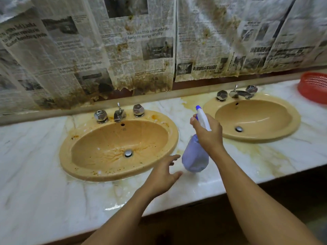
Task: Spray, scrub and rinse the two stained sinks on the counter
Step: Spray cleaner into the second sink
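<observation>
Two tan oval sinks are set in a white marble counter (35,183). The left sink (99,142) is streaked with brown stains and specks around its drain and rim. The right sink (276,121) looks cleaner inside, with yellow staining on the counter around it. Between the sinks, my right hand (208,133) grips the neck of a pale blue spray bottle (194,156) with a white head and blue nozzle pointing away from me. My left hand (162,174) hovers with fingers spread just left of the bottle's base, holding nothing.
Each sink has a chrome tap with two faceted knobs, the left tap (119,114) and the right tap (241,93). Stained newspaper sheets (141,50) cover the wall behind. A red plastic basket (314,87) sits at the counter's far right. The counter's front edge runs below my forearms.
</observation>
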Demonstrator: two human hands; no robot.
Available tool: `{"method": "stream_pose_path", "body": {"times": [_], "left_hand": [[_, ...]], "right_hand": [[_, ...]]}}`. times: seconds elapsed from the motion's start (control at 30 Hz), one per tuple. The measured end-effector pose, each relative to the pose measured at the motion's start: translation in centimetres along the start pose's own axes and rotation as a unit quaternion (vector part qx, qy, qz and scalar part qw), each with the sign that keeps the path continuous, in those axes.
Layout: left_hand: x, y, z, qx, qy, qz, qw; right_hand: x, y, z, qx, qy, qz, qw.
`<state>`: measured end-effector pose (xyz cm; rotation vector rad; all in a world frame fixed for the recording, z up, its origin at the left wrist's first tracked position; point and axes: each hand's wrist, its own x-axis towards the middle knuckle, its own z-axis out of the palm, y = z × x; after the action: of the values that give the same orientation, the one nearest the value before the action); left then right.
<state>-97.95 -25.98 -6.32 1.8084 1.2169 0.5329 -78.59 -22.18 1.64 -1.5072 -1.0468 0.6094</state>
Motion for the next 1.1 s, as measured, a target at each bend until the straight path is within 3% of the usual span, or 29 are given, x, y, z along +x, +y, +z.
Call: {"method": "stream_pose_path", "body": {"times": [0.23,0.37,0.67,0.87,1.0,1.1], "left_hand": [[7.8,-2.8,-5.7,0.057,0.055,0.03,0.996],[11.5,-4.8,-8.1,0.089,0.051,0.034,0.994],[14.2,-8.1,-8.7,0.097,0.04,0.042,0.994],[13.2,-7.8,-7.2,0.088,0.026,0.071,0.993],[11.2,-7.3,-6.9,0.1,0.038,0.069,0.992],[9.1,-7.7,-7.1,0.112,0.044,0.054,0.991]], "right_hand": [[10.2,-0.6,2.0,-0.055,0.066,-0.09,0.992],[15.2,1.0,4.1,-0.064,0.078,-0.092,0.991],[17.7,7.4,6.3,-0.062,0.089,0.014,0.994],[16.7,7.1,4.3,-0.114,-0.048,0.065,0.99],[13.1,8.4,2.6,-0.247,-0.026,0.154,0.956],[7.7,9.3,2.3,-0.344,-0.002,0.162,0.925]]}}
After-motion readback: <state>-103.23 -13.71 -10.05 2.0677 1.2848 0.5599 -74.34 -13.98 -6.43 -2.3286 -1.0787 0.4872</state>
